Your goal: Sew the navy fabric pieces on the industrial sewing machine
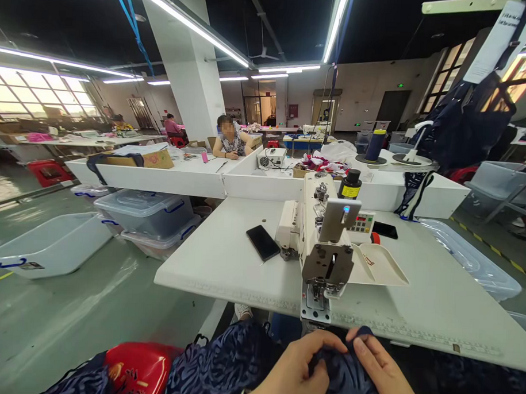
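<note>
Both my hands sit at the bottom edge, just below the front of a white sewing machine (pixel 326 245). My left hand (pixel 298 368) is closed, pinching dark blue patterned fabric (pixel 347 381). My right hand (pixel 380 368) is also closed on the same fabric, thumb on top, holding a small folded edge up near the machine's needle foot (pixel 317 296). More of the fabric (pixel 222 362) spills over my lap to the left, next to a red stool (pixel 140 368).
A black phone (pixel 262 242) lies on the white table (pixel 226 259) left of the machine. Clear plastic bins (pixel 49 244) stand on the floor at left. A person sits at a far bench (pixel 230 139). A thread cone (pixel 376 144) and hanging dark garments (pixel 464 120) are at right.
</note>
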`<state>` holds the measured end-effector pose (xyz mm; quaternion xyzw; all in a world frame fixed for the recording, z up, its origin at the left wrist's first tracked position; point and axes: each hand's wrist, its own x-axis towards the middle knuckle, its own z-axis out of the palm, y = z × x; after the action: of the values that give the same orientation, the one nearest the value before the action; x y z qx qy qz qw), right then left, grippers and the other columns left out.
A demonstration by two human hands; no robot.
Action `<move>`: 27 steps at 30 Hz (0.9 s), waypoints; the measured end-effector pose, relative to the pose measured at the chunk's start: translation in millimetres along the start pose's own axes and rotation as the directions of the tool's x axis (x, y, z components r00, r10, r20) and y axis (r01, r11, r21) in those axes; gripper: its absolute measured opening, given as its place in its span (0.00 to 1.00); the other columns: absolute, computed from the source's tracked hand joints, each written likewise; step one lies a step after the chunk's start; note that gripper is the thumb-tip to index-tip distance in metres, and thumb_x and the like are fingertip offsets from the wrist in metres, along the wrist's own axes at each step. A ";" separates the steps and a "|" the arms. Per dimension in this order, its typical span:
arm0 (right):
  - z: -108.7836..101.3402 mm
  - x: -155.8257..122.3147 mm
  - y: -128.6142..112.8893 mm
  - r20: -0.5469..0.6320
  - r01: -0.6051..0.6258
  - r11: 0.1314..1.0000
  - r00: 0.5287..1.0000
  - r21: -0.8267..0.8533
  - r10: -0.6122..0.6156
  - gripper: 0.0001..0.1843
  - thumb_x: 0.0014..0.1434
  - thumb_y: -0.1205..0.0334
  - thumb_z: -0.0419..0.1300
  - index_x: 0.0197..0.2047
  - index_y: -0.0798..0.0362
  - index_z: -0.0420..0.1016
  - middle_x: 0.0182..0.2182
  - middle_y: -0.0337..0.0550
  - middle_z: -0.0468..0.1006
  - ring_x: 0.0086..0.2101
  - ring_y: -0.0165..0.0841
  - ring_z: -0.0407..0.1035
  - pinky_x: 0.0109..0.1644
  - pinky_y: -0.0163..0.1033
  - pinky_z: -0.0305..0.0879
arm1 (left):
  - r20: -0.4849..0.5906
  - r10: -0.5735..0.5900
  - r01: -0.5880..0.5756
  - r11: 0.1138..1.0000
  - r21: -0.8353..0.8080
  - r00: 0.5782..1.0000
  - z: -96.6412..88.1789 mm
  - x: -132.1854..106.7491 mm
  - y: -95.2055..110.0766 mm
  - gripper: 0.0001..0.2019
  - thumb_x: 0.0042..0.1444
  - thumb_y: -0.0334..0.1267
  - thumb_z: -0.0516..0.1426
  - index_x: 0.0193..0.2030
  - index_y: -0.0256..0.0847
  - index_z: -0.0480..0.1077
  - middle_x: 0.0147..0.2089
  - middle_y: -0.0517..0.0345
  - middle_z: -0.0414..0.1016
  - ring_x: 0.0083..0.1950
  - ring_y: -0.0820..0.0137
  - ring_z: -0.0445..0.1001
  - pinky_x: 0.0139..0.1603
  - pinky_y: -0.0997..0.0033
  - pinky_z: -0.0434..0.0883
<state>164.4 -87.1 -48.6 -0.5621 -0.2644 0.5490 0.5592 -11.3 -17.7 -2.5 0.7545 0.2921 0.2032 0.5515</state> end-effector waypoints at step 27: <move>43.0 87.2 -64.9 0.159 0.475 0.650 0.860 -0.592 -0.484 0.16 0.50 0.58 0.55 0.41 0.48 0.78 0.42 0.47 0.81 0.47 0.47 0.72 0.54 0.51 0.66 | -0.032 0.420 -0.205 0.506 0.838 0.907 3.8 8.5 -46.4 0.29 0.60 0.22 0.40 0.70 0.27 0.45 0.61 0.33 0.64 0.51 0.57 0.74 0.49 0.62 0.75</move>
<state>168.1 22.1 -7.2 -0.6258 -0.5627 0.2614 0.4727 -12.6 -4.6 -48.0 0.9333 0.2723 0.2276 0.0543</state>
